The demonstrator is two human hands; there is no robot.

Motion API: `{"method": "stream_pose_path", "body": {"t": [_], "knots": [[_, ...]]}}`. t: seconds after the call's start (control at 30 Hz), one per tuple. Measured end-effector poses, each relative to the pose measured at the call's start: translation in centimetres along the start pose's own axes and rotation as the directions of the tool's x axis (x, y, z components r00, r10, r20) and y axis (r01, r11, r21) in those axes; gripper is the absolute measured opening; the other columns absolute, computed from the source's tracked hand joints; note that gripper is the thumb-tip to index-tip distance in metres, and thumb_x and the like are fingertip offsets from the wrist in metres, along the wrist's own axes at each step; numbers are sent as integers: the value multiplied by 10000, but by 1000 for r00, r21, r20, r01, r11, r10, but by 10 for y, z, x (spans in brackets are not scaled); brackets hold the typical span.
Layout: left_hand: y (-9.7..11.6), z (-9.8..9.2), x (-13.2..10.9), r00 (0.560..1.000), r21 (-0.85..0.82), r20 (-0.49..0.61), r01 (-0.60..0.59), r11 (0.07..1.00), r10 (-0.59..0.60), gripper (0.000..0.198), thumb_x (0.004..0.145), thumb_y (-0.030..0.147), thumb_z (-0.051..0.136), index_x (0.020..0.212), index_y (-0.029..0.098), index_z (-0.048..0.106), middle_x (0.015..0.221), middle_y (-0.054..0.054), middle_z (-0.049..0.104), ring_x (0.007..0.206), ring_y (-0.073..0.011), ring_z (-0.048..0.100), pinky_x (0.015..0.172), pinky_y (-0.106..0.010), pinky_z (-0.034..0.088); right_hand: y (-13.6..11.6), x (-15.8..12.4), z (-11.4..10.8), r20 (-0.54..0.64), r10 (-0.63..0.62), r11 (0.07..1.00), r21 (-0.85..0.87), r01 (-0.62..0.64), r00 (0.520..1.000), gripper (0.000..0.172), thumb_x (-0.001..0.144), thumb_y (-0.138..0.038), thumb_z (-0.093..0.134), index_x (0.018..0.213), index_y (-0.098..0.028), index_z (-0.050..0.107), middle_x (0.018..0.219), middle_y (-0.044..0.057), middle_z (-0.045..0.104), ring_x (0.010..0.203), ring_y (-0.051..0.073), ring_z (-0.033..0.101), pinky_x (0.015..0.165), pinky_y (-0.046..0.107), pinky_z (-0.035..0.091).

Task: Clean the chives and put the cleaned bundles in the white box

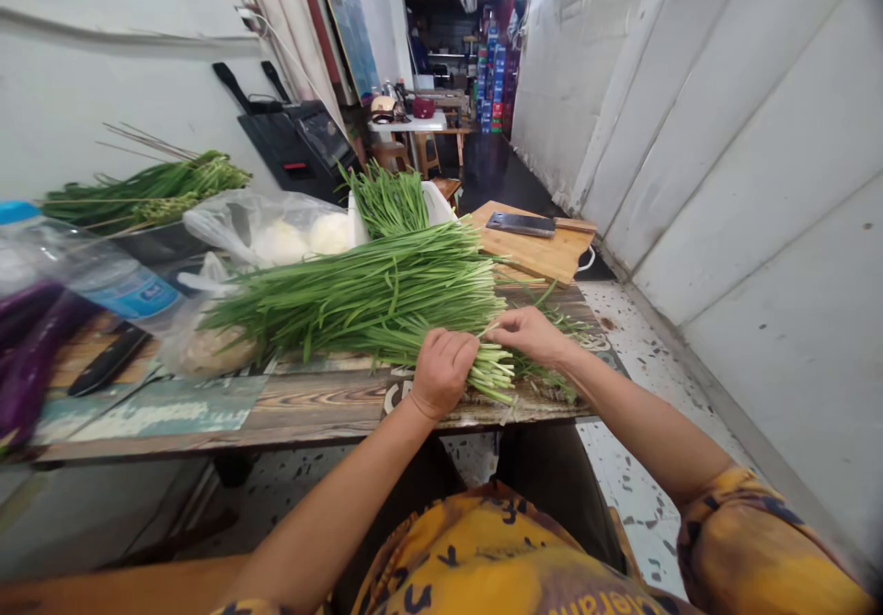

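Observation:
A thick bunch of long green chives (359, 298) lies across the wooden table (276, 404), cut ends toward the right. My left hand (442, 371) is closed around the pale stem ends near the table's front edge. My right hand (528, 335) pinches a thin stalk or tie at the top of the same stem ends. A few loose stalks lie under and beside my right wrist.
A cleaver (524, 223) rests on a wooden cutting board (544, 252) at the far right. More chives stand in a white tub (393, 201). Plastic bags (276, 229), a water bottle (103, 275), purple eggplants (28, 348) and a tray of greens (144, 194) crowd the left. A white wall runs along the right.

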State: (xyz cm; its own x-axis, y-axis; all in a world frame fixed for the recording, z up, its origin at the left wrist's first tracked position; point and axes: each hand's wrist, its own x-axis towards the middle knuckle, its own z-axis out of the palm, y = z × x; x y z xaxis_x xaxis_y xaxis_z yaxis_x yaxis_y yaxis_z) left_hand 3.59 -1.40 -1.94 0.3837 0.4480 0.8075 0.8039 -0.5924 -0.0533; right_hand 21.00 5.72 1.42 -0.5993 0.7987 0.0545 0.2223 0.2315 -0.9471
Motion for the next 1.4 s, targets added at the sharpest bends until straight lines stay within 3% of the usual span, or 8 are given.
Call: {"method": "stream_pose_path", "body": {"t": [0.1, 0.2, 0.33, 0.47, 0.67, 0.9, 1.17, 1.4], "knots": [[0, -1, 0, 1000, -9, -17, 5, 1000, -5, 242, 848, 101, 399, 1037, 137, 546, 894, -110, 668, 822, -199, 573, 779, -358, 389, -1, 2, -8, -31, -60, 990, -127, 56, 998, 237, 679, -354, 624, 701, -126, 685, 585, -14, 575, 567, 102, 471, 550, 225, 351], [1, -1, 0, 1000, -5, 1, 18, 1000, -18, 259, 836, 93, 408, 1059, 111, 538, 895, -123, 662, 819, -211, 565, 771, -364, 394, -4, 3, -23, -188, -23, 957, -288, -32, 982, 287, 746, -385, 572, 628, -139, 660, 535, -9, 550, 523, 109, 455, 523, 234, 325], [0, 0, 0, 999, -7, 42, 17, 1000, -17, 325, 844, 96, 374, 1133, 120, 521, 937, -125, 657, 860, -214, 569, 789, -370, 393, -1, 8, -38, -324, -110, 719, -679, -150, 940, 480, 883, -393, 403, 566, -133, 654, 607, 77, 598, 636, 172, 514, 619, 288, 337], [0, 1, -1, 999, 3, 37, 1, 1000, -2, 309, 842, 92, 372, 1093, 125, 548, 944, -125, 655, 878, -219, 567, 806, -377, 388, 8, 20, -32, -131, -396, 443, -894, 64, 909, 236, 814, -200, 510, 958, -202, 697, 1062, 92, 616, 975, 237, 470, 793, 348, 302], [0, 2, -2, 999, 19, 54, 8, 1000, -9, 257, 839, 122, 406, 1032, 143, 573, 938, -112, 658, 872, -214, 567, 818, -374, 386, 18, 45, -15, 29, -332, 258, -958, 120, 943, 239, 866, -241, 481, 791, -152, 689, 877, 119, 599, 914, 245, 433, 767, 363, 306], [0, 3, 0, 999, 36, 34, -15, 999, 13, 251, 832, 116, 403, 1027, 126, 561, 933, -120, 658, 873, -220, 562, 807, -375, 386, 26, 48, -28, 106, -419, 337, -904, 263, 902, 159, 818, -200, 546, 925, -145, 649, 914, 86, 577, 895, 214, 453, 789, 326, 350], [1, 2, 2, 998, 47, 60, -3, 999, 0, 245, 836, 117, 389, 1006, 139, 564, 905, -110, 657, 841, -207, 560, 792, -369, 384, 23, 52, -19, 158, -420, 198, -945, 261, 894, 175, 868, -224, 500, 811, -147, 647, 854, 91, 568, 850, 210, 450, 733, 317, 339], [1, 4, 1, 998, 51, 69, -6, 999, 2, 235, 840, 129, 396, 997, 130, 571, 905, -113, 660, 834, -211, 557, 786, -369, 391, 19, 43, -16, 142, -506, 261, -915, 308, 851, 212, 891, -223, 445, 806, -159, 629, 791, 73, 555, 792, 193, 452, 696, 300, 339]]}}
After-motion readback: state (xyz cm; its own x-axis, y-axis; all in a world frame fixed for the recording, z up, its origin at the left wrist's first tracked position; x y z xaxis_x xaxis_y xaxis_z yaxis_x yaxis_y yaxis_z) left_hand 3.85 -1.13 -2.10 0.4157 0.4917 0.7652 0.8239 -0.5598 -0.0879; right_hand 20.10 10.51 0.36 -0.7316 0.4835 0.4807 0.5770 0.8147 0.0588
